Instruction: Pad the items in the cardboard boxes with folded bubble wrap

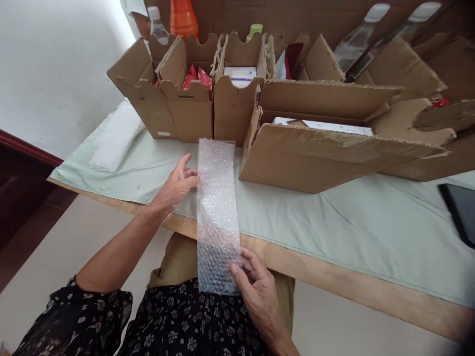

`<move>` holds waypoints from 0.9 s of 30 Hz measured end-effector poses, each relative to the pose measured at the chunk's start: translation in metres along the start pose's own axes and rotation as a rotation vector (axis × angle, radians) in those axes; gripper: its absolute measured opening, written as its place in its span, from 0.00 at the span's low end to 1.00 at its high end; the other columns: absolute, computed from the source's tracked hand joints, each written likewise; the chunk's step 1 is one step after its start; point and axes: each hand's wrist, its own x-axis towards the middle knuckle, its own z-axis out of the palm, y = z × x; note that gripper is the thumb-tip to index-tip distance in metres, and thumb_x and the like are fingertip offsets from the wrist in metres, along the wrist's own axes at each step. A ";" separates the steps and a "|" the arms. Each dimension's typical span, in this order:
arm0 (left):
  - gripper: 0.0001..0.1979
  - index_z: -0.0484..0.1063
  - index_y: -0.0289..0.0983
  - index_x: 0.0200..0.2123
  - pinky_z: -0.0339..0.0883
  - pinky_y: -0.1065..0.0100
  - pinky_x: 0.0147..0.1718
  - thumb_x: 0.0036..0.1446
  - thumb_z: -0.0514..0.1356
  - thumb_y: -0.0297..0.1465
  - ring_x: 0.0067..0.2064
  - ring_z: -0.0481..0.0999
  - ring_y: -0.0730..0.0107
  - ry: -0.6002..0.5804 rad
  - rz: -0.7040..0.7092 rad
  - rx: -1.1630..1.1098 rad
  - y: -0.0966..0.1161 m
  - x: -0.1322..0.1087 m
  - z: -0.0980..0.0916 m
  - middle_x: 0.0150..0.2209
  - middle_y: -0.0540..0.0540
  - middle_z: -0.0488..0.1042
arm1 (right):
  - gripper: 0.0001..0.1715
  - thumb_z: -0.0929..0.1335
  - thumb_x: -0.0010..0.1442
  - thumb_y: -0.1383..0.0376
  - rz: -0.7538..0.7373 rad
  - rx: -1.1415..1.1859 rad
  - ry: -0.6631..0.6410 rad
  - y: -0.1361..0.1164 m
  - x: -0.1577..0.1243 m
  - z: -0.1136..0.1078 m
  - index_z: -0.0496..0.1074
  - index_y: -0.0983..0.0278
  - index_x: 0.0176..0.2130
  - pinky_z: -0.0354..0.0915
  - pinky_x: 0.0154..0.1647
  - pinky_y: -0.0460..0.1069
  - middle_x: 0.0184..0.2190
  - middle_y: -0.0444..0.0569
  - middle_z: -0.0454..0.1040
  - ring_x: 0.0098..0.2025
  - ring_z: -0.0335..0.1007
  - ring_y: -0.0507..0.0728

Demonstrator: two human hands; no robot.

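Note:
A long strip of clear bubble wrap (218, 207) runs from the cloth-covered table over its front edge towards my lap. On its left edge, my left hand (180, 184) pinches the upper part, thumb on top and index finger stretched out away from the wrap. The fingertips under the film show only faintly. Near the lower right corner, my right hand (256, 282) grips the wrap with the thumb above and the fingers partly hidden beneath. The strip's far end lies close to the cardboard boxes.
Cardboard boxes (189, 118) line the back, holding red packets (198, 79) and other packages. A wide cardboard box (297, 158) with a white carton stands to the right. Folded bubble wrap (117, 138) lies at left, a phone (460, 212) at far right. Bottles (183, 22) stand behind.

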 end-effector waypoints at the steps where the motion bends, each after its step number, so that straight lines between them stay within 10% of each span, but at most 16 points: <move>1: 0.49 0.48 0.33 0.75 0.76 0.51 0.51 0.52 0.64 0.29 0.52 0.79 0.53 0.096 0.044 0.082 -0.002 0.001 -0.002 0.59 0.31 0.74 | 0.25 0.70 0.68 0.52 -0.028 -0.034 0.010 0.003 -0.001 0.000 0.73 0.63 0.59 0.77 0.42 0.51 0.39 0.51 0.83 0.38 0.81 0.58; 5: 0.41 0.57 0.40 0.73 0.69 0.46 0.61 0.57 0.63 0.28 0.63 0.72 0.49 0.254 0.393 0.446 -0.011 -0.040 -0.010 0.66 0.35 0.69 | 0.37 0.69 0.70 0.60 -0.209 -0.172 -0.002 0.012 -0.009 -0.012 0.59 0.59 0.73 0.79 0.47 0.52 0.50 0.53 0.83 0.44 0.82 0.57; 9: 0.25 0.77 0.47 0.60 0.69 0.43 0.62 0.61 0.61 0.23 0.60 0.77 0.52 -0.249 0.652 0.566 -0.029 -0.104 -0.008 0.53 0.44 0.83 | 0.26 0.68 0.70 0.65 -0.338 -0.253 -0.172 0.008 -0.011 -0.024 0.72 0.54 0.65 0.79 0.45 0.51 0.49 0.51 0.83 0.45 0.83 0.57; 13: 0.26 0.72 0.46 0.65 0.68 0.41 0.60 0.65 0.62 0.31 0.60 0.76 0.47 -0.525 0.585 0.429 -0.049 -0.127 -0.015 0.54 0.40 0.82 | 0.13 0.70 0.69 0.57 -0.182 -0.055 -0.323 -0.003 -0.007 -0.022 0.83 0.55 0.48 0.77 0.40 0.51 0.39 0.48 0.84 0.39 0.82 0.57; 17: 0.41 0.57 0.45 0.75 0.62 0.43 0.65 0.65 0.59 0.55 0.63 0.74 0.44 -0.585 0.350 0.138 -0.047 -0.123 -0.025 0.60 0.37 0.78 | 0.35 0.70 0.64 0.41 -0.071 0.324 -0.292 -0.015 0.003 -0.011 0.75 0.58 0.60 0.78 0.45 0.59 0.48 0.57 0.84 0.45 0.83 0.65; 21: 0.37 0.56 0.42 0.75 0.72 0.60 0.53 0.68 0.61 0.47 0.50 0.81 0.58 -0.335 0.151 0.031 -0.039 -0.120 -0.015 0.47 0.43 0.82 | 0.41 0.65 0.68 0.48 -0.109 0.361 -0.257 -0.025 0.026 0.003 0.57 0.57 0.73 0.77 0.53 0.63 0.68 0.61 0.69 0.67 0.69 0.69; 27: 0.27 0.68 0.38 0.67 0.70 0.65 0.43 0.65 0.60 0.33 0.34 0.76 0.67 0.041 0.240 0.408 -0.043 -0.112 0.014 0.32 0.51 0.77 | 0.44 0.66 0.70 0.59 -0.105 0.327 -0.147 -0.022 0.030 0.007 0.46 0.53 0.77 0.79 0.52 0.60 0.68 0.60 0.68 0.61 0.76 0.64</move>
